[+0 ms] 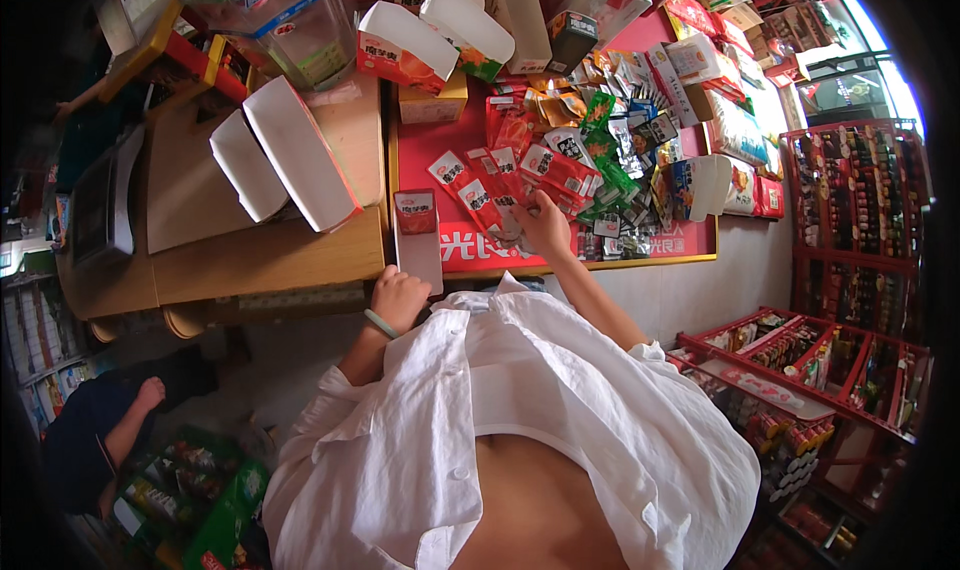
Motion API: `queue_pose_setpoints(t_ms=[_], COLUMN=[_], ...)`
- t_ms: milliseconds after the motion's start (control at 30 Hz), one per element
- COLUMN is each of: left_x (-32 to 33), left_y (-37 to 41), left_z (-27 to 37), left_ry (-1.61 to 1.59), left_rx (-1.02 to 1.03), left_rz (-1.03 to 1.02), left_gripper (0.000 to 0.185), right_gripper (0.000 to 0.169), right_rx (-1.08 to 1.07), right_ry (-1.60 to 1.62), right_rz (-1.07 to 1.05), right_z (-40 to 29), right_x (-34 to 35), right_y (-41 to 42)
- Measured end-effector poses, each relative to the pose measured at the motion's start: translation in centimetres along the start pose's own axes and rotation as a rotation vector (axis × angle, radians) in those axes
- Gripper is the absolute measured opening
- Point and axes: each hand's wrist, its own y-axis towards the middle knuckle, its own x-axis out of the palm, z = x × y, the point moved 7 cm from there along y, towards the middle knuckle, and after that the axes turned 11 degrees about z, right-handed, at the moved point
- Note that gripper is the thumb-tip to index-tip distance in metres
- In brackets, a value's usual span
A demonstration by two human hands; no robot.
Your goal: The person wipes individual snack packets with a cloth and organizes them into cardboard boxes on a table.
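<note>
My left hand [400,298], with a pale bangle at the wrist, grips the near end of a narrow open carton [420,259] at the edge of the red table. A red snack packet [415,211] lies in the far part of this carton. My right hand [541,225] reaches over the table, its fingers on a red snack packet [504,201] in a loose group; how firmly they hold it is hard to tell. More red packets [450,172] lie to its left. Beyond it is a heap of green packets [604,154], black, silver and orange ones.
Open display cartons [409,49] stand at the red table's far side. Two white-sided cartons [300,150] and a clear plastic bin [300,30] are on the wooden counter [262,266]. Large bags [739,131] line the right. Another person's arm [127,427] shows at lower left, beside green crates [225,506].
</note>
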Motion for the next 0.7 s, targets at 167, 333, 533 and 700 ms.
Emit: queue_pose_setpoints(t_ms=[167,333,533,700], left_x=[-3.1,-3.3,-3.5,-3.9], left_y=[1.0,1.5,3.1,3.5], left_z=[0.6,-0.2,-1.0,-1.9], left_ry=[-0.158,-0.244,-0.177,-0.108], left_rx=[-0.046,-0.082,-0.131,-0.134], left_rz=[0.193,0.344,0.283,0.383], left_gripper=[0.011,0.011,0.027,0.055], right_gripper=[0.026,0.014,0.013,0.014], right_rx=[-0.002,0.068,0.298,0.352], right_ry=[0.138,0.774,0.985,0.983], right_rz=[-0.038,-0.264,-0.37,-0.253], right_z=[-2.7,-4.5,-5.1,-3.2], right_x=[-0.4,2.1,4.3,4.0], right_y=[-0.8,-1.3,-2.7,-2.1])
